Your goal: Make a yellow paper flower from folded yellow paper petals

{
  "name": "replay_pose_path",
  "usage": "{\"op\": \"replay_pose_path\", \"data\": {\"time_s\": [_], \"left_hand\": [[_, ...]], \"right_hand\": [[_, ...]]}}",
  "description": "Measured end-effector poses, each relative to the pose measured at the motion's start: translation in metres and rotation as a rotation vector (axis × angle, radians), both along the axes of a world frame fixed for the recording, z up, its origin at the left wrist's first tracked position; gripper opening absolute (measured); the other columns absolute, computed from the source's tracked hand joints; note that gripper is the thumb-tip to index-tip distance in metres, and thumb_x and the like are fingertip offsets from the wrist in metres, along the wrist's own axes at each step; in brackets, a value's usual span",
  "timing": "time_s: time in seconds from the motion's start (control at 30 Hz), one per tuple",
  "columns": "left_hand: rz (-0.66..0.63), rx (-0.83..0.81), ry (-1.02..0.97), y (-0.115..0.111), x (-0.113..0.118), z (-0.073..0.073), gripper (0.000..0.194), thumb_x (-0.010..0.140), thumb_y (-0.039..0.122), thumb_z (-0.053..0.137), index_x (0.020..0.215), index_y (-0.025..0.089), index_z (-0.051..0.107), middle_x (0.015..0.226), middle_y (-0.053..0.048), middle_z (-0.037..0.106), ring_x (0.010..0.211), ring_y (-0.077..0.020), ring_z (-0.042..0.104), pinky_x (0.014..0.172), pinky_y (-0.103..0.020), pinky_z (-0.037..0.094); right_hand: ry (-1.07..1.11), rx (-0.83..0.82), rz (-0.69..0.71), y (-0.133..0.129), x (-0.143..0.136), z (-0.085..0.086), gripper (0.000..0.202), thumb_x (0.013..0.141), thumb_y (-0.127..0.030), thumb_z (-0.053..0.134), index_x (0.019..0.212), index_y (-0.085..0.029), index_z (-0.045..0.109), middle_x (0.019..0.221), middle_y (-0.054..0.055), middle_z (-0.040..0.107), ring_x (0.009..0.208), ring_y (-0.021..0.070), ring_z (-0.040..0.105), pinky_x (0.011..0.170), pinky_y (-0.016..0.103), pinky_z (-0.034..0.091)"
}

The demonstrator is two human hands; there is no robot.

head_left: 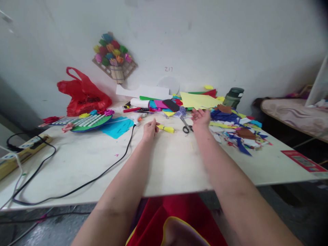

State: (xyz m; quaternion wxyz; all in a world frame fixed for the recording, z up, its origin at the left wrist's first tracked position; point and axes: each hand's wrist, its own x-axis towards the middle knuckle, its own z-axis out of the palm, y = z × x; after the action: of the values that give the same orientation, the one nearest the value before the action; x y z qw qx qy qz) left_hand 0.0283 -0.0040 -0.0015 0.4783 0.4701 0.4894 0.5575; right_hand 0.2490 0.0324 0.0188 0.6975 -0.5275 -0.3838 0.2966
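Between the fingertips of my left hand [150, 130] is a small yellow paper flower [167, 128], its narrow end toward the fingers. The hand is closed on it, just above the white table [169, 164]. My right hand [201, 119] is turned palm up with its fingers apart, and nothing shows in it. Beside it lies a pair of scissors [186, 128] with black handles, partly behind the hand. A pale yellow sheet of paper [200, 100] is just beyond its fingertips. A purplish bundle of string-like material [181, 111] touches the scissor blades.
Paper scraps [241, 133] are heaped at the right, before a dark green bottle [233, 98]. A glue gun [137, 118] trails a black cord [110, 168] across the left side. Further left are a decorated green board [93, 123], a red plastic bag [84, 94] and a power strip [25, 150].
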Motion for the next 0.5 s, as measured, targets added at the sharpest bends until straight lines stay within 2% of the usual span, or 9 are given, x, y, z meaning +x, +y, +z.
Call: {"op": "replay_pose_path", "data": {"time_s": [0.1,0.17,0.27,0.33,0.4,0.5], "left_hand": [[0.075,0.018,-0.01,0.003,-0.002,-0.002,0.035,0.087,0.044,0.044,0.068,0.016,0.054,0.042,0.004,0.045,0.032,-0.0054,0.033,0.036,-0.02,0.022],[0.103,0.029,0.011,0.005,-0.002,-0.004,0.036,0.086,0.044,0.045,0.064,0.016,0.051,0.043,0.003,0.046,0.032,-0.0054,0.034,0.036,-0.02,0.023],[0.148,0.057,0.045,0.007,-0.001,-0.005,0.037,0.086,0.042,0.044,0.059,0.017,0.048,0.043,0.002,0.047,0.032,-0.0056,0.035,0.036,-0.02,0.024],[0.201,0.078,0.043,0.01,-0.002,-0.007,0.037,0.086,0.04,0.043,0.058,0.017,0.047,0.043,0.002,0.047,0.033,-0.0057,0.035,0.037,-0.019,0.025],[0.269,0.091,0.016,0.014,-0.004,-0.01,0.036,0.086,0.038,0.042,0.057,0.017,0.047,0.043,0.002,0.046,0.034,-0.0059,0.036,0.037,-0.019,0.026],[0.337,0.071,-0.02,0.02,-0.007,-0.014,0.03,0.085,0.036,0.044,0.063,0.017,0.048,0.045,0.003,0.047,0.034,-0.0065,0.037,0.038,-0.019,0.027]], "right_hand": [[0.196,-0.047,-0.031,0.005,0.027,-0.006,0.044,0.09,-0.05,0.019,0.079,-0.02,0.049,0.074,0.008,0.064,0.056,0.0126,0.058,0.05,0.024,0.046],[0.349,-0.098,-0.034,0.005,0.03,-0.008,0.039,0.092,-0.041,0.016,0.071,-0.021,0.043,0.061,0.003,0.057,0.046,0.01,0.052,0.045,0.021,0.043],[0.488,-0.092,0.039,0.003,0.018,-0.004,0.027,0.089,-0.033,0.035,0.066,-0.02,0.041,0.051,-0.004,0.049,0.038,0.0066,0.044,0.04,0.017,0.038],[0.52,-0.089,0.092,0.001,0.006,0.0,0.018,0.083,-0.026,0.046,0.067,-0.018,0.046,0.05,-0.004,0.051,0.037,0.0053,0.042,0.038,0.016,0.035],[0.398,-0.105,0.141,0.0,-0.005,0.003,0.01,0.078,-0.02,0.05,0.069,-0.017,0.051,0.054,-0.002,0.057,0.038,0.0054,0.043,0.037,0.017,0.033],[-0.1,-0.144,0.247,-0.003,-0.021,-0.001,0.01,0.078,-0.025,0.055,0.074,-0.016,0.059,0.066,0.001,0.064,0.047,0.0081,0.051,0.044,0.02,0.037]]}}
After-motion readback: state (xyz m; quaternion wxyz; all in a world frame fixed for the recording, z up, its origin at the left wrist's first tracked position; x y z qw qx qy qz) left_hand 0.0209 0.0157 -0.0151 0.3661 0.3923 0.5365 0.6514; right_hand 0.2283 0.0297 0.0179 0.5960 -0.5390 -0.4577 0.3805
